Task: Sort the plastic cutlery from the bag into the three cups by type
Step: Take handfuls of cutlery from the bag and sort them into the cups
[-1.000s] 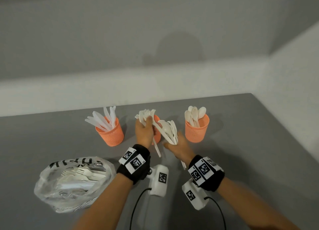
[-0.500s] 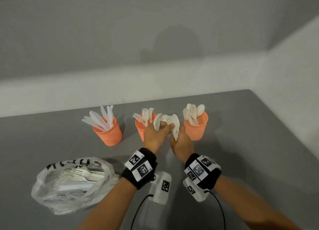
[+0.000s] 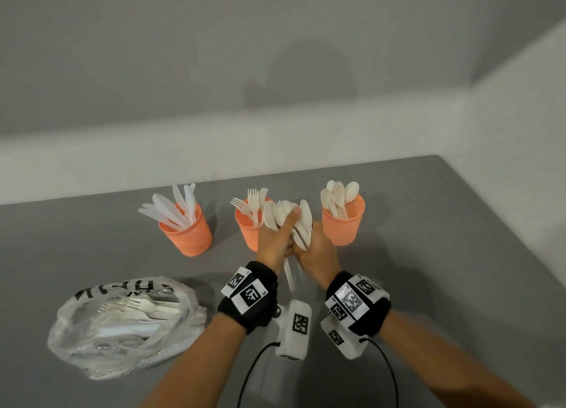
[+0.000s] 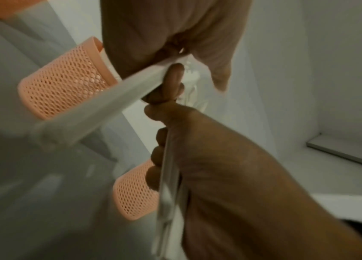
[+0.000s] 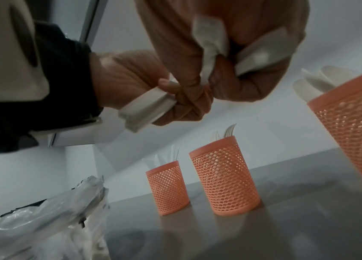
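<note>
Three orange mesh cups stand in a row on the grey table: knives cup (image 3: 186, 236), forks cup (image 3: 246, 231), spoons cup (image 3: 343, 220). Between the forks cup and the spoons cup, both hands hold one bundle of white cutlery (image 3: 286, 216) with spoon bowls fanned upward. My left hand (image 3: 272, 245) grips it from the left, thumb up on the bowls. My right hand (image 3: 320, 249) grips it from the right. In the left wrist view my left hand (image 4: 231, 167) curls round several handles (image 4: 168, 176). The plastic bag (image 3: 128, 322) lies at near left, with forks inside.
A white wall runs behind the cups and along the table's right edge. In the right wrist view the bag (image 5: 42, 225) lies low left and the spoons cup (image 5: 353, 132) stands close on the right. Cables hang from both wrist units.
My left hand left a handful of forks in the middle cup, then swung right to the bundle in my right hand. Both hands now grip that bundle together.
</note>
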A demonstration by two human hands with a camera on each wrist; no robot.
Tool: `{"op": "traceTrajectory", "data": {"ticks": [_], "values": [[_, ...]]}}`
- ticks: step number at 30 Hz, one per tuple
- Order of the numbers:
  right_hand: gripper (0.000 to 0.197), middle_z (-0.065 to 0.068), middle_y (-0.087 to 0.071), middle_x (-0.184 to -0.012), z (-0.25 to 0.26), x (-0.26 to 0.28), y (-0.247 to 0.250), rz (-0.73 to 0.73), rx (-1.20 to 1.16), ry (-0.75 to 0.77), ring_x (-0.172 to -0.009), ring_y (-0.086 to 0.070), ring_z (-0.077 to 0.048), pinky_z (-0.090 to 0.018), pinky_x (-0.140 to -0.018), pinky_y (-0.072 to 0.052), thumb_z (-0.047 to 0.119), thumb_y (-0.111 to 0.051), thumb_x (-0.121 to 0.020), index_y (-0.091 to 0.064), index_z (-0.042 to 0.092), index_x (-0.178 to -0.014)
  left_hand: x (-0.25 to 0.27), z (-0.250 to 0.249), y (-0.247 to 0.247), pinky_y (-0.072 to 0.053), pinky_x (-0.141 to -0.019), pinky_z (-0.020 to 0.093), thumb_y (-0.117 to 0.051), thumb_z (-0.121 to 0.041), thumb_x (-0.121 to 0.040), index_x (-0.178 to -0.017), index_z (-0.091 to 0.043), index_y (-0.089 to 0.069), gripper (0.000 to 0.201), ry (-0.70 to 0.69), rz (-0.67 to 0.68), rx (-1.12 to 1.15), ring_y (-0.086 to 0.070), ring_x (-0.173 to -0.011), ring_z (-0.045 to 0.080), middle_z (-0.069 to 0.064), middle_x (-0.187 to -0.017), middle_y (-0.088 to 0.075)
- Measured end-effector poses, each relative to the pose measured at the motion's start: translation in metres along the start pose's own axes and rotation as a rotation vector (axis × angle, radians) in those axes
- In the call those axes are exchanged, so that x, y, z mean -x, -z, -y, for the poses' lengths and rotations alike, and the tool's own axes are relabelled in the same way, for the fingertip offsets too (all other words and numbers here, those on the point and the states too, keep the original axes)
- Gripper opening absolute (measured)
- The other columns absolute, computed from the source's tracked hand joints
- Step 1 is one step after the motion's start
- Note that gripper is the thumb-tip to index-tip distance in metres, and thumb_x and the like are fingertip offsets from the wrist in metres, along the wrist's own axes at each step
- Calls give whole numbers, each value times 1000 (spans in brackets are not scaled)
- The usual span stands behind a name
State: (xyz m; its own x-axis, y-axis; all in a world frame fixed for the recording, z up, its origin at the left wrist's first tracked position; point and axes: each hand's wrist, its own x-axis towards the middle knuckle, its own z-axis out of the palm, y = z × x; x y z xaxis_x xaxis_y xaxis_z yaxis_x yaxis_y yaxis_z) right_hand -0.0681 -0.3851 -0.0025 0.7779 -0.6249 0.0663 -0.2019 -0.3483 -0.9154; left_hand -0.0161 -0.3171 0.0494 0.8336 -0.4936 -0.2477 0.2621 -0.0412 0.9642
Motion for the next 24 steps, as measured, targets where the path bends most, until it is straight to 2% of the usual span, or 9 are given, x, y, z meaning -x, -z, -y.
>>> {"op": "traceTrajectory", "data": {"ticks": [3, 8, 10, 12, 14, 16, 18, 21, 24], "values": [[51, 3, -60, -96, 0, -1, 5, 72, -22, -4, -90, -62, -17, -35, -81, -52, 23, -72, -78, -45, 8, -118, -1, 3, 0, -33, -35, 9, -58, -13, -90, -98, -5, -58, 11, -19, -48, 8, -46, -34, 0, 0, -60, -49], [67, 2, -66, -94, -9, -7, 12, 189, -55, -45, -83, -64, -13, -38, -80, -55, 47, -77, -56, -53, 16, -111, -15, 7, 11, -27, -33, 17, -41, -11, -93, -64, -9, -47, 30, 49, -93, 113, -31, -29, 6, 4, -52, -40], [60, 4, -66, -98, -10, -8, 19, 205, -117, -59, -89, -64, -11, -34, -83, -54, 51, -79, -60, -56, 20, -107, -20, 6, 18, -29, -36, 19, -38, -14, -95, -64, -11, -47, 32, 97, -113, 204, -32, -30, 7, -1, -44, -42], [30, 7, -63, -87, -6, -9, 32, 182, -199, -77, -79, -59, -6, -24, -76, -48, 38, -76, -73, -58, 21, -90, -25, 3, 27, -35, -42, 21, -33, -20, -99, -67, -12, -47, 36, 122, -132, 234, -40, -34, 8, -6, -39, -45], [16, 8, -58, -74, -6, -19, 47, 71, -245, -67, -70, -54, -5, -24, -73, -41, 29, -70, -82, -58, 18, -82, -33, -1, 36, -42, -44, 21, -33, -23, -100, -68, -12, -48, 37, 88, -170, 216, -48, -35, 9, -5, -37, -50], [20, 7, -60, -75, -6, -36, 61, -77, -271, -34, -71, -57, -2, -27, -77, -43, 30, -69, -83, -62, 13, -89, -43, -8, 45, -46, -48, 26, -40, -23, -99, -67, -12, -47, 34, -6, -237, 207, -48, -34, 8, -5, -35, -48], [25, 2, -61, -70, -2, -55, 74, -208, -271, 9, -61, -56, 3, -29, -70, -45, 32, -70, -82, -65, 8, -82, -54, -20, 54, -40, -51, 28, -47, -28, -96, -64, -15, -47, 34, -139, -313, 134, -42, -32, 6, -7, -33, -43], [34, 14, -49, -47, 12, -81, 92, -353, -381, 60, -44, -45, 2, -21, -53, -39, 20, -69, -84, -51, 20, -55, -68, -43, 59, -40, -48, 22, -51, -40, -92, -58, -18, -44, 41, -299, -409, 64, -39, -34, 4, -9, -33, -40], [39, 18, -43, -39, 17, -100, 98, -461, -490, 130, -43, -40, 2, -13, -50, -35, 12, -68, -83, -44, 21, -54, -84, -59, 57, -45, -54, 20, -51, -45, -90, -53, -17, -43, 48, -360, -480, 83, -43, -37, 5, -8, -32, -41]]}}
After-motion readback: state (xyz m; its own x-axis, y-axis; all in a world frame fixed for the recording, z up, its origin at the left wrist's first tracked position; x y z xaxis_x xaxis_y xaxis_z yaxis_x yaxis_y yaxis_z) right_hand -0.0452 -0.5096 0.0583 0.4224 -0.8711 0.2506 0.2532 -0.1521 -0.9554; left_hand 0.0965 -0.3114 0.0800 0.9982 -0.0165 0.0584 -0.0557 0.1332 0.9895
